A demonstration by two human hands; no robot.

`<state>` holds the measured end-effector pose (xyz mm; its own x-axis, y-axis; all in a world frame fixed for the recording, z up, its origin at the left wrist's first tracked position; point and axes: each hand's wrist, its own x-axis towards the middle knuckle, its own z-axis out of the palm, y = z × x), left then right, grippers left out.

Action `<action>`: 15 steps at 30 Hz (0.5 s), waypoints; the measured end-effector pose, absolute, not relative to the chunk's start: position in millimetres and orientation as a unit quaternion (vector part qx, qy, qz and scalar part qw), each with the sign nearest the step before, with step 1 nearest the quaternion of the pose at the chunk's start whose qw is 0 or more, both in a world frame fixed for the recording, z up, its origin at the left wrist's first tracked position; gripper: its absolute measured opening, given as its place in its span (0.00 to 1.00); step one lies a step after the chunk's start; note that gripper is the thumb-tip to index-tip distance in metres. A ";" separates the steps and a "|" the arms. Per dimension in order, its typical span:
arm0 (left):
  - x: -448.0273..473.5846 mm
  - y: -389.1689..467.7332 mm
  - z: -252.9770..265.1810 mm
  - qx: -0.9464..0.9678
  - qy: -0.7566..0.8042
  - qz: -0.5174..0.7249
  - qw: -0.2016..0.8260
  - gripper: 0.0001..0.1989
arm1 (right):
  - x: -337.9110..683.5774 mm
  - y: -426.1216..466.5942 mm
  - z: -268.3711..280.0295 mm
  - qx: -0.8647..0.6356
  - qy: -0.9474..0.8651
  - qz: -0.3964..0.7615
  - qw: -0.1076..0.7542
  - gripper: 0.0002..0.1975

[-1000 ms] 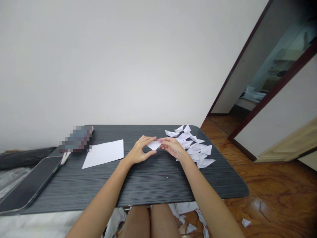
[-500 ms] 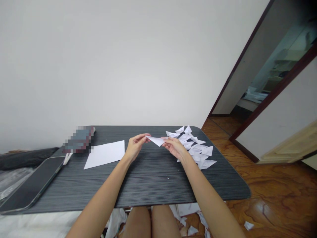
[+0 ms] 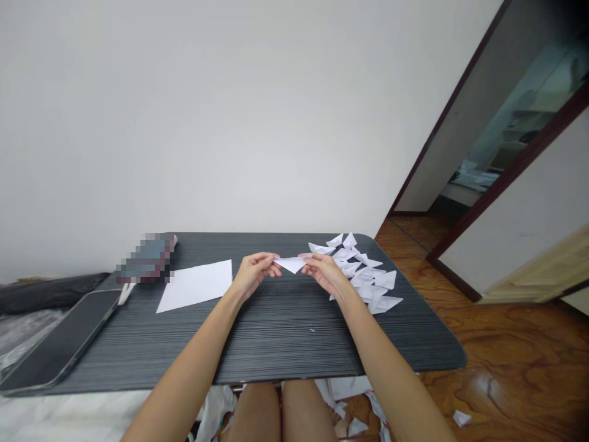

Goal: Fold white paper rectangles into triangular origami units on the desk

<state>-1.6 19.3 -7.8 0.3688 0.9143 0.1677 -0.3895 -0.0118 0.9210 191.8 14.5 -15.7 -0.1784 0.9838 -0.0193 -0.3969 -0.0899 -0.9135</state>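
Note:
A small folded white paper [image 3: 292,264], triangular with its point downward, is held level above the dark table. My left hand [image 3: 254,274] pinches its left corner between thumb and fingers. At the opposite corner my right hand [image 3: 323,271] is closed on the same paper. Just beyond the right hand lies a pile of folded paper boats [image 3: 367,282], several of them overlapping. A flat white sheet of paper [image 3: 197,286] rests on the table to the left of the left hand.
The dark, grain-striped table [image 3: 276,344] stands against a pale wall. A pixelated object [image 3: 150,261] sits at its back left, with a phone-like dark slab [image 3: 64,341] at the left edge. Paper scraps [image 3: 357,427] litter the wooden floor, and a doorway is at the right.
The folded paper has turned from a slant to nearly level, its point now centred between the hands. My left hand has lowered slightly; the right hand stays almost in place.

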 end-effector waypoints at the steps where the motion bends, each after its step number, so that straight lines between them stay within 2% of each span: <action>1: -2.2 18.6 -6.8 0.507 0.248 0.496 0.660 0.11 | 192.3 14.4 -15.5 -0.356 -0.413 0.647 0.533 0.07; 6: -2.6 14.5 -2.9 0.516 0.205 0.494 0.669 0.17 | 194.2 15.4 -16.9 -0.353 -0.409 0.650 0.534 0.07; 15: -1.7 16.7 -5.1 0.518 0.264 0.500 0.641 0.11 | 193.1 15.6 -17.4 -0.347 -0.429 0.641 0.534 0.07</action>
